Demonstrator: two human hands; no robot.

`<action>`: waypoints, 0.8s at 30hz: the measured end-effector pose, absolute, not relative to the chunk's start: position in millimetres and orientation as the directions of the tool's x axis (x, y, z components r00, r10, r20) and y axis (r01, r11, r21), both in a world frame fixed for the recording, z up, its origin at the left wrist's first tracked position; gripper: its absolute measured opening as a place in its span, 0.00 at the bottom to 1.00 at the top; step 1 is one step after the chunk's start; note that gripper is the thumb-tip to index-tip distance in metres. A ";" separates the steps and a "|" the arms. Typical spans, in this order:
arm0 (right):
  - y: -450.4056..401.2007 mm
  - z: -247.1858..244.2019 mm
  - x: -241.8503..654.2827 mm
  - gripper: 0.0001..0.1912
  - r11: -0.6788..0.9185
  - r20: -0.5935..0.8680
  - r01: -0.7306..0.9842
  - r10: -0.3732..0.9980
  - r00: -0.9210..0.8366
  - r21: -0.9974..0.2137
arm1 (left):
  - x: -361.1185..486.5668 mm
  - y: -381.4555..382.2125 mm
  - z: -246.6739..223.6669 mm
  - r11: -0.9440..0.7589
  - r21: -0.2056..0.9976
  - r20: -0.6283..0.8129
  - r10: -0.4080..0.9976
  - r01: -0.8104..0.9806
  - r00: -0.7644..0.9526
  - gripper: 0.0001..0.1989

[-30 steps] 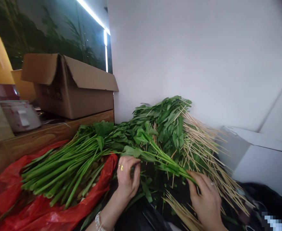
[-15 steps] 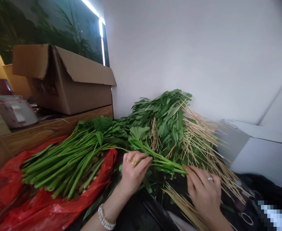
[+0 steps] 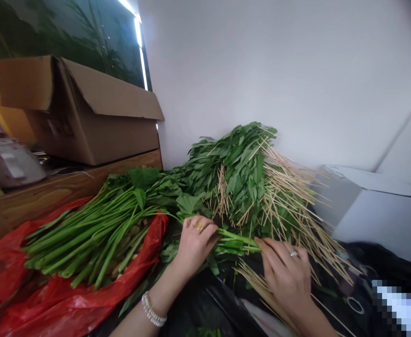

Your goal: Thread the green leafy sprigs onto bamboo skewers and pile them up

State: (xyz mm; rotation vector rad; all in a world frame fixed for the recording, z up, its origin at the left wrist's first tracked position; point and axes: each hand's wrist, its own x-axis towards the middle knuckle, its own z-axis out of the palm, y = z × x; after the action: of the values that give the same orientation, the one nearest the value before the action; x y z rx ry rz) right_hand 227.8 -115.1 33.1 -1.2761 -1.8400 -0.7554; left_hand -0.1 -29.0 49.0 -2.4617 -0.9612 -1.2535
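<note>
My left hand (image 3: pixel 195 243) is closed around a leafy green vegetable stalk (image 3: pixel 238 239), with leaves showing beyond the knuckles. The cut end of that stalk is pinched between the thumb and fingers of my right hand (image 3: pixel 287 274), so it stretches nearly level between both hands. Left of them, a heap of long green stalks (image 3: pixel 79 243) lies on a red plastic bag (image 3: pixel 96 311). Behind my hands rises a pile of leafy greens (image 3: pixel 242 164) with many thin wooden skewers (image 3: pixel 291 199) sticking out to the right. More bare skewers (image 3: pixel 256 281) lie beside my right hand.
An open cardboard box (image 3: pixel 110 133) and a whitish tub (image 3: pixel 12 161) stand on a wooden ledge (image 3: pixel 68 185) at the left. A white box (image 3: pixel 384 215) is at the right, against the wall. Black plastic (image 3: pixel 198 306) lies under my hands.
The view has shifted slightly. My left hand has moved up the stalk toward its leaves and covers more of it. My right hand still pinches the cut end, a little further left.
</note>
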 end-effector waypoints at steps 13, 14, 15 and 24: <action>-112.6 29.9 221.5 0.14 0.388 0.855 0.922 0.475 -0.208 0.008 | 1.7 -26.2 42.2 -0.672 0.047 0.744 0.517 0.739 0.424 0.06; -112.7 30.1 221.0 0.14 0.388 0.853 0.922 0.478 -0.212 0.012 | 2.4 -25.9 42.0 -0.664 0.044 0.731 0.530 0.746 0.429 0.06; -112.7 30.2 220.7 0.15 0.387 0.849 0.922 0.482 -0.216 0.015 | 3.2 -25.6 41.9 -0.661 0.039 0.716 0.542 0.749 0.441 0.06; -111.8 27.3 224.6 0.16 0.377 0.831 0.923 0.489 -0.267 0.075 | 9.2 -25.5 40.0 -0.649 -0.112 0.579 0.572 0.752 0.581 0.06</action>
State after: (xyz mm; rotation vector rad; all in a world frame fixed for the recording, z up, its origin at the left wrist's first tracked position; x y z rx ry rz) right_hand 224.6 -111.8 27.3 -1.2205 -1.8975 -0.7445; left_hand 9.2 -25.5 40.0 -2.4683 -1.0763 -0.7240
